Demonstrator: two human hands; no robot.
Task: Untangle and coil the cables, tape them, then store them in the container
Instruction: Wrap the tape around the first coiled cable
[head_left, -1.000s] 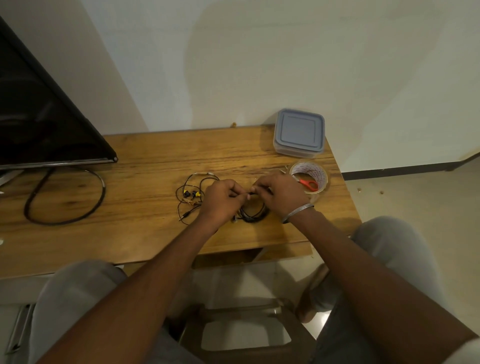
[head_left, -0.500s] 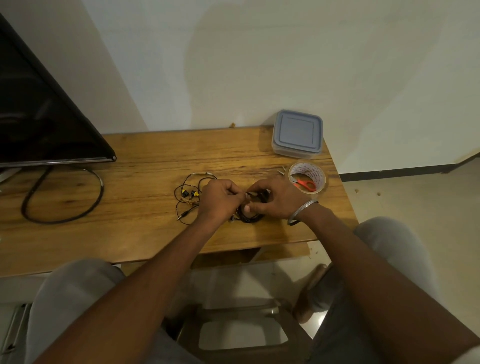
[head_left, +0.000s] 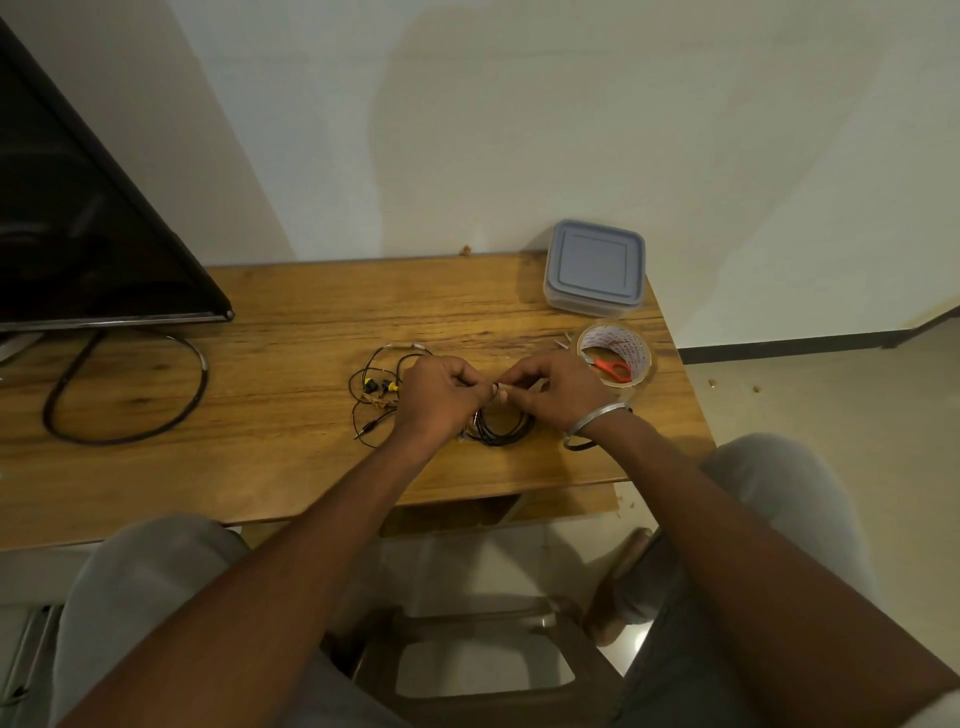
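Note:
A coiled black cable (head_left: 501, 434) hangs just above the wooden table (head_left: 291, 374), and both hands pinch its top between them. My left hand (head_left: 441, 397) grips the left side of the coil. My right hand (head_left: 556, 389), with a metal bangle on the wrist, pinches the coil and what looks like a strip of tape at the top. A loose tangle of thin cable with yellow and black plugs (head_left: 379, 387) lies just left of my left hand. The lidded grey container (head_left: 595, 267) sits at the table's back right corner.
A roll of clear tape (head_left: 615, 351) with red-handled scissors (head_left: 613, 368) lying inside it sits right of my right hand. A black TV (head_left: 88, 244) stands at the left, its thick cable (head_left: 124, 395) looped on the table. My knees and a stool are below the table edge.
My right hand drew in toward the left, then lifted slightly, so the fingertips of both hands now meet at the top of the coil. The loose tangle has not moved.

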